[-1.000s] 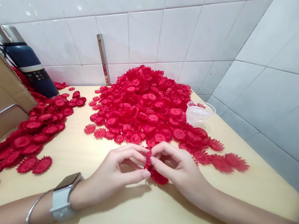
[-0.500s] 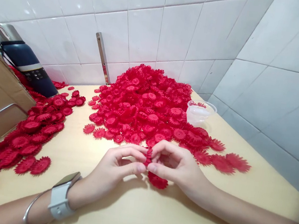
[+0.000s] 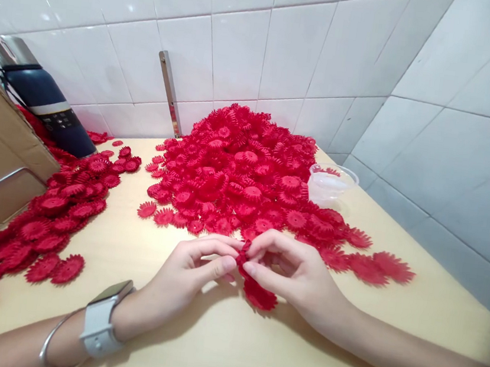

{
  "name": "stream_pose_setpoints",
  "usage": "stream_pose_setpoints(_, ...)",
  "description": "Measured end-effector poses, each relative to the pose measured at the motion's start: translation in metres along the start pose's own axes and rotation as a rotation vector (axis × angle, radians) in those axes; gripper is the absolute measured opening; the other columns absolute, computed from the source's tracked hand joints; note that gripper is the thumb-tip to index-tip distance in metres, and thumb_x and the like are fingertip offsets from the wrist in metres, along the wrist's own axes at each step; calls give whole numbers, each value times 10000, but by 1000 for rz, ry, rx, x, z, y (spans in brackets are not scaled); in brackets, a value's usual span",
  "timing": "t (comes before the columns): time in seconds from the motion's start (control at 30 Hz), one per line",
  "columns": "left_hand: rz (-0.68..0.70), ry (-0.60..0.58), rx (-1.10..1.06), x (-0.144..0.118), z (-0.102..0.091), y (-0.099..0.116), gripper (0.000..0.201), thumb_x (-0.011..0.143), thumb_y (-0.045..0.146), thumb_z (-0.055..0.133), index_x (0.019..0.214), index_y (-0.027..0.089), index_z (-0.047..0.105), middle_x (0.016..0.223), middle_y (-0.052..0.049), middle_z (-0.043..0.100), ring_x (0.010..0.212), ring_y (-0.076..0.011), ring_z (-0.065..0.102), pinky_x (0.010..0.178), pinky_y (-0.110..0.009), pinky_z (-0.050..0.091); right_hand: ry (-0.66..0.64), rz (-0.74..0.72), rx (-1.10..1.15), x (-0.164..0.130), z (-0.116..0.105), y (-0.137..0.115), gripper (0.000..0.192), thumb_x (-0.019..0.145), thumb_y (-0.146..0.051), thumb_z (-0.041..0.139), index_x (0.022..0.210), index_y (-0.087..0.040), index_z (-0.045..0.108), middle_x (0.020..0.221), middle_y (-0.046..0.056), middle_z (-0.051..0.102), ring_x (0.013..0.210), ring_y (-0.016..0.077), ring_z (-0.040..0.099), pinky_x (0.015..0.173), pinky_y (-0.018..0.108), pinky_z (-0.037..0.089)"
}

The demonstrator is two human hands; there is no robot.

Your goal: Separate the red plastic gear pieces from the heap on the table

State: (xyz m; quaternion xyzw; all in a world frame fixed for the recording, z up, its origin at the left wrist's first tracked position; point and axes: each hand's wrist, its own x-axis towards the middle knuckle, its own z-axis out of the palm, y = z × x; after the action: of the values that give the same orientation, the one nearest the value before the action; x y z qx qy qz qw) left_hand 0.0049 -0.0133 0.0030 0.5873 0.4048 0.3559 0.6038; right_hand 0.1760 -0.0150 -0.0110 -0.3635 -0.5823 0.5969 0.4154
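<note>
Between the fingertips of both hands is a small red fabric piece with a toothed edge, turned edge-on. My left hand pinches it from the left with thumb and fingers. From the right, my right hand grips it with thumb and curled forefinger; its other fingers are partly hidden. Just below the fingertips, a flat red toothed disc lies on the table. A large heap of similar red discs rises right behind my hands.
More red discs spread along the left, beside a cardboard box and a dark blue bottle. A clear plastic bowl stands right of the heap. A narrow metal strip leans on the tiled wall.
The held red piece has tilted a little between my fingertips, and my left thumb has shifted slightly up and away. The whole view has moved slightly.
</note>
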Motion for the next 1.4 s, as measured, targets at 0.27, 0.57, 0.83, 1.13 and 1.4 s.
stream_pose_setpoints(0.27,-2,-39,-35,-1,2,-1,45,757,180,583,763,165,626,821,-19,599,788,-148,574,702,-252,463,-37,-10,-98,-3,0,-1,81,769,-213,546,704,-181,511,490,-49,512,429,94,502,422,219,422)
stream_pose_setpoints(0.57,49,-3,108,-3,2,-4,54,740,125,573,728,159,614,1018,-50,585,882,-175,582,786,-288,472,-54,21,-113,-3,-1,1,87,731,-131,525,662,-180,507,488,-45,519,430,92,491,426,210,396)
stream_pose_setpoints(0.83,135,209,363,0,-4,-5,116,744,122,536,665,157,613,1047,-71,580,962,-192,552,741,-250,469,58,94,-74,2,-1,0,74,676,-133,549,620,-167,515,477,-55,503,409,77,464,395,191,361)
stream_pose_setpoints(1.13,85,341,377,3,-7,-6,181,788,240,497,703,155,633,1125,-78,556,825,-189,600,667,-273,502,233,98,-35,5,-6,0,86,638,-199,592,588,-157,535,471,-47,484,445,84,423,460,218,343)
stream_pose_setpoints(1.4,14,374,186,4,-5,-3,196,767,291,532,699,126,611,1140,-90,525,754,-159,597,600,-266,535,283,47,36,5,-5,2,148,664,-257,621,605,-152,535,484,-30,508,468,93,443,476,228,362)
